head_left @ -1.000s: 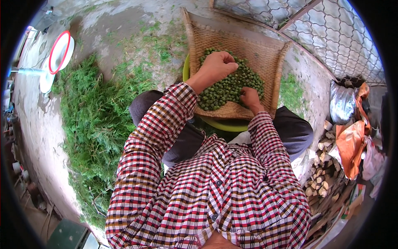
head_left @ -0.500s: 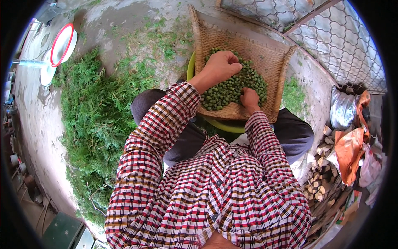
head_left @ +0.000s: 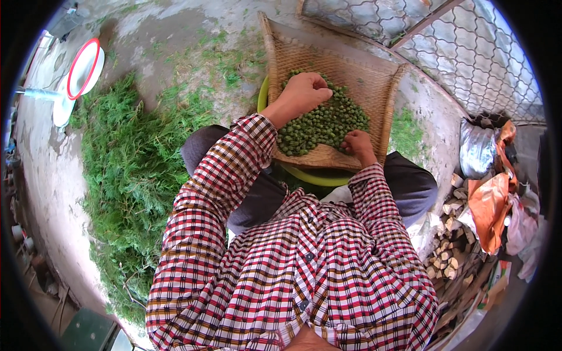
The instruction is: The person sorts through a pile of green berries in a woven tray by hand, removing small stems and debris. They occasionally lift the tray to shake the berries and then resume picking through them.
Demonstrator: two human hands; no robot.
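A woven wicker winnowing basket (head_left: 383, 105) lies in front of me, its front part spread with small round green cones (head_left: 310, 131), likely from the cut greenery. Over the left side of the heap, my left hand (head_left: 301, 95) is closed, thumb toward the fingers; its fingertips are mostly hidden. At the heap's right front edge is my right hand (head_left: 359, 145), fingers curled together among the cones. Whatever either hand may hold is too small to make out. Beneath the basket, a yellow-green basin (head_left: 316, 177) shows at the left and front, between my knees.
A big pile of feathery green branches (head_left: 132, 181) covers the ground at my left. Beyond it stands a white basin with a red rim (head_left: 85, 68). To my right are split firewood (head_left: 449, 257) and an orange sack (head_left: 489, 210). A wire mesh panel (head_left: 468, 64) closes the far right.
My right hand has moved slightly to the right and nearer the basket's front edge. My left hand stays closed over the cones. The whole view has shifted slightly.
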